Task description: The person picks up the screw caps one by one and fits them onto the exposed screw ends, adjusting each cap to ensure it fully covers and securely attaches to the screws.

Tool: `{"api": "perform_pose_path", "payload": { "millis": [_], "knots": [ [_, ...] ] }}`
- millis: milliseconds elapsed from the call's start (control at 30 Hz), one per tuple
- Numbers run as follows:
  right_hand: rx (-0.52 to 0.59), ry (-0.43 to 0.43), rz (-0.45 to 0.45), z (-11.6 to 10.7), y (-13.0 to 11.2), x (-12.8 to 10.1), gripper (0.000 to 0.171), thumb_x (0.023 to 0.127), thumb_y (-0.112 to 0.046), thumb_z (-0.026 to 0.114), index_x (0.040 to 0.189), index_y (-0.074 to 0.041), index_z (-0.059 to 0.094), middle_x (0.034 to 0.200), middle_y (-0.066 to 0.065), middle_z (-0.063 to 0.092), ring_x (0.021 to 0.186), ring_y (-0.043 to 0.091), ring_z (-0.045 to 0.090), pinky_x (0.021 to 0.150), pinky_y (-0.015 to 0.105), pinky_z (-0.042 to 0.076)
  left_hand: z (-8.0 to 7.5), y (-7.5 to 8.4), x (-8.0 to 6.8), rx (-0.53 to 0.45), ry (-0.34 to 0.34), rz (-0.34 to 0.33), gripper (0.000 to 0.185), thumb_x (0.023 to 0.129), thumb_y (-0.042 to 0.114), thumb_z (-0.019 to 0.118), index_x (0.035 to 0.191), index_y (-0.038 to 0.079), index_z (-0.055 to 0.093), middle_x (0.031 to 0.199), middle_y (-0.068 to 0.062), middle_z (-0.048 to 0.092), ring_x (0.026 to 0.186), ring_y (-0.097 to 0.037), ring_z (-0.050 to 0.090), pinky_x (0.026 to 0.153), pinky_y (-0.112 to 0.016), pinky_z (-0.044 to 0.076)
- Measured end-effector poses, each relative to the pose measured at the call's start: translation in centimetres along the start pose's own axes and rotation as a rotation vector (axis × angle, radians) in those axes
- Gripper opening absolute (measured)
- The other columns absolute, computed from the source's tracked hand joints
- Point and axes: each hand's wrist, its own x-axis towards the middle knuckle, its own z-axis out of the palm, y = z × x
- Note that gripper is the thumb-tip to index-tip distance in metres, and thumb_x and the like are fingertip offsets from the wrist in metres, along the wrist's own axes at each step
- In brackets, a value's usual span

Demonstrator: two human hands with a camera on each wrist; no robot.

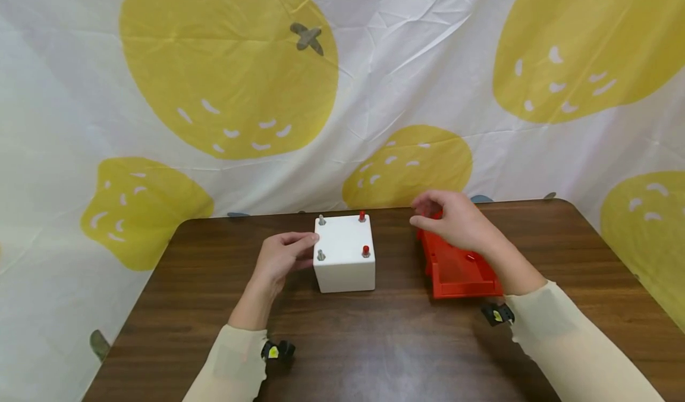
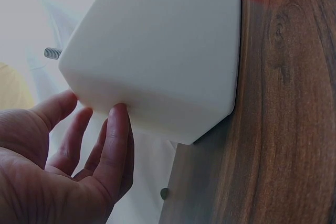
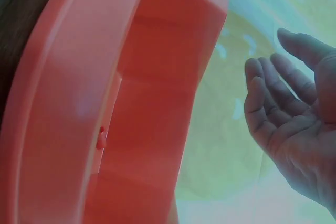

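Cream sleeves (image 1: 578,336) nearest. Left grip (image 1: 279,258): fingers extended, touching four-studded white box (image 1: 344,238) immediately to its right, presumably steadying it on the surface (image 1: 369,342). Right grip (image 1: 451,219): loosely curled, holding nothing; red tray (image 1: 465,290) below it, apart, likely placed within reach.

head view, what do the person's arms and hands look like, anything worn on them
The left hand and right hand wear no gloves. The left sleeve and right sleeve are pale cream with wavy cuffs. By each cuff sits a small black device, left device and right device, marked yellow.
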Motion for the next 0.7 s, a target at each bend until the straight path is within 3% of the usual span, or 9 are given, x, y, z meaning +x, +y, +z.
{"api": "perform_pose_path", "payload": {
  "millis": [267,500,700],
  "knots": [
    [-0.008,-0.048,0.059,-0.7,1.3,-0.8,0.027,0.099,-0.018,0.078,0.121,-0.003,0.071,0.102,0.007,0.070,0.090,0.026,0.064,0.063,0.036,0.061,-0.2,-0.1,0.0,-0.005,-0.002,0.000,0.036,0.095,0.022,0.084,0.121,-0.002,0.076,0.122,-0.018,0.073,0.095,-0.022,0.075,0.082,-0.035,0.066],
    [-0.140,-0.046,0.062,-1.0,2.1,-0.7,0.025,0.099,-0.017,0.077,0.116,0.002,0.071,0.099,0.009,0.072,0.091,0.028,0.065,0.081,0.045,0.057,-0.3,-0.1,-0.1,-0.002,-0.001,0.005,0.034,0.096,0.021,0.083,0.120,-0.002,0.077,0.122,-0.017,0.073,0.094,-0.021,0.075,0.081,-0.035,0.066],
    [-0.210,-0.097,0.140,-0.9,2.7,-0.6,0.031,0.099,-0.019,0.076,0.120,0.004,0.070,0.104,0.013,0.073,0.096,0.032,0.066,0.087,0.052,0.057,-0.2,-0.2,-0.1,-0.006,0.000,0.001,0.035,0.095,0.022,0.084,0.121,-0.002,0.076,0.122,-0.017,0.073,0.095,-0.022,0.075,0.082,-0.035,0.066]
  ]
}}
